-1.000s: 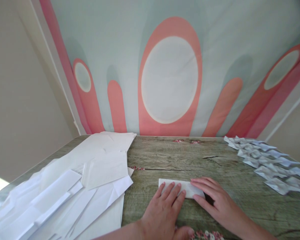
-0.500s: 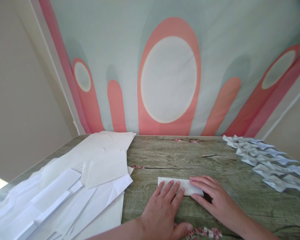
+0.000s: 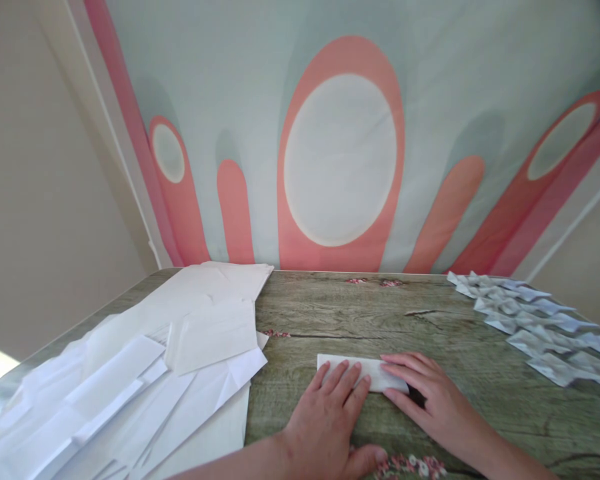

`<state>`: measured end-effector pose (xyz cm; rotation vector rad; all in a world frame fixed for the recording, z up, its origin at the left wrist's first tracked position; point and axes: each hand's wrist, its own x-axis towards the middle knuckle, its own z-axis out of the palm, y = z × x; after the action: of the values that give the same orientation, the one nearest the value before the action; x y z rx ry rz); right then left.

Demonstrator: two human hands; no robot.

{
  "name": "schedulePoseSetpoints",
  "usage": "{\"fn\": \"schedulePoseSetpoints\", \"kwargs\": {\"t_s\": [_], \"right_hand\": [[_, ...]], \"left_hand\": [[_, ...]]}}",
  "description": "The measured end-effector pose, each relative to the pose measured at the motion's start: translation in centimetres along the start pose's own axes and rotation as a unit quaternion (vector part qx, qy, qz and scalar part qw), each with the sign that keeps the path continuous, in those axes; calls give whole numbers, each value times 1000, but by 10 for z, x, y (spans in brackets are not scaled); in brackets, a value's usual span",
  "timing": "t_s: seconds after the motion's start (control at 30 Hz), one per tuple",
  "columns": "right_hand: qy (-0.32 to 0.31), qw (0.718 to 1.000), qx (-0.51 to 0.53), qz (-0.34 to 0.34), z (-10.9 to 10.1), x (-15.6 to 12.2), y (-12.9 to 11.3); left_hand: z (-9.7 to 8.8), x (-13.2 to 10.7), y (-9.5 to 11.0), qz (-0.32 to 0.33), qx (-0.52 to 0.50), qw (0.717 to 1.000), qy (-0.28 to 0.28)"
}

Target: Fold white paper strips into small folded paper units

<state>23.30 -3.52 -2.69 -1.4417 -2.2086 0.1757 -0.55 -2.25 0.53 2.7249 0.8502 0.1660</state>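
A folded strip of white paper [image 3: 375, 375] lies flat on the wood-patterned table in front of me. My left hand [image 3: 330, 407] rests on its left part, fingers stretched out and slightly spread, with the thumb on the table near a printed flower cluster. At the strip's right end, my right hand [image 3: 425, 393] has its fingertips on the far edge and its thumb at the near edge, so that end sits between them. The palm side of both hands is hidden.
Loose and creased white sheets [image 3: 180, 393] cover the table's left side in an overlapping pile. Along the right edge lie several rows of twisted, folded paper pieces [image 3: 540, 333]. Behind the table [image 3: 320, 307] hangs a pale green and coral backdrop [image 3: 250, 100].
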Motion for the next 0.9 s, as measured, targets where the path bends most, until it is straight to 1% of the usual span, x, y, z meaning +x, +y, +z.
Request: {"fn": "schedulePoseSetpoints", "kwargs": {"t_s": [0.23, 0.57, 0.9], "right_hand": [[9, 1000, -21, -11, 1, -1, 1], [9, 999, -34, -25, 0, -1, 0], [20, 999, -35, -33, 3, -2, 4]], "left_hand": [[-1, 0, 1, 1, 20, 1000, -5], [-2, 0, 1, 0, 9, 1000, -7], [-9, 2, 2, 5, -1, 1000, -19]]}}
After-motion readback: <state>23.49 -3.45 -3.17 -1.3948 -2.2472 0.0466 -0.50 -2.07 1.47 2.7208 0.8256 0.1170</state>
